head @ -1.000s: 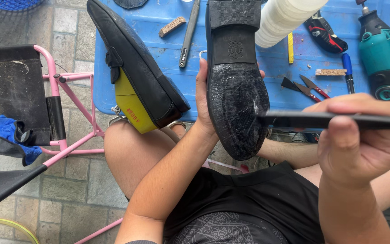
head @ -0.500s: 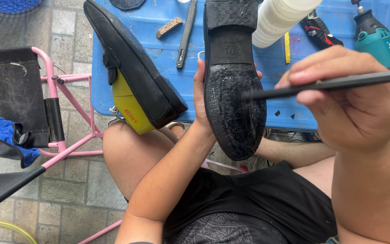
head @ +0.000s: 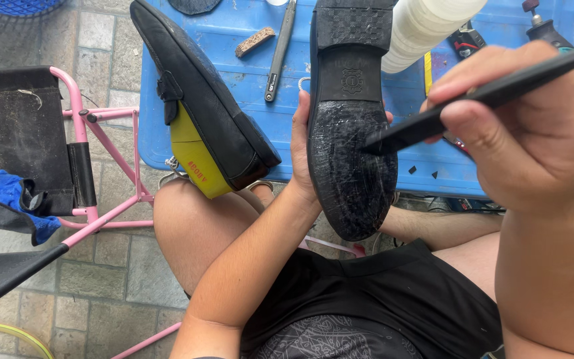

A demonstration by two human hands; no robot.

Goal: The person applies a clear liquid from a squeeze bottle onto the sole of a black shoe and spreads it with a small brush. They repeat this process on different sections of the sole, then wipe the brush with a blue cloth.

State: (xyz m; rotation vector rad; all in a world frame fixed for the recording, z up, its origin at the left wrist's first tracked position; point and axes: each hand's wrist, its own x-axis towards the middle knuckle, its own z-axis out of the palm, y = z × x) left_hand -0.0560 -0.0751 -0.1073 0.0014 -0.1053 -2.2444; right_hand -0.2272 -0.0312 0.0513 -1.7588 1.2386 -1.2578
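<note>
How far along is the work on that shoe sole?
Midway, I'd guess. The front of the upturned shoe's sole looks scuffed and scratched. The left hand steadies it while the right hand presses a black tool there. The second shoe lies waiting on the blue table.

1. Your left hand point(head: 300, 156) grips a black shoe point(head: 351, 119); its rubber sole looks scratched, rough and slightly glossy.
2. Your right hand point(head: 533, 126) holds a matt black blade tool point(head: 479, 100).
3. At the blue plastic worktop's point(head: 247, 73) left edge, the second shoe point(head: 200, 106) looks matt, suede-like, with a smooth yellow lining.
</note>
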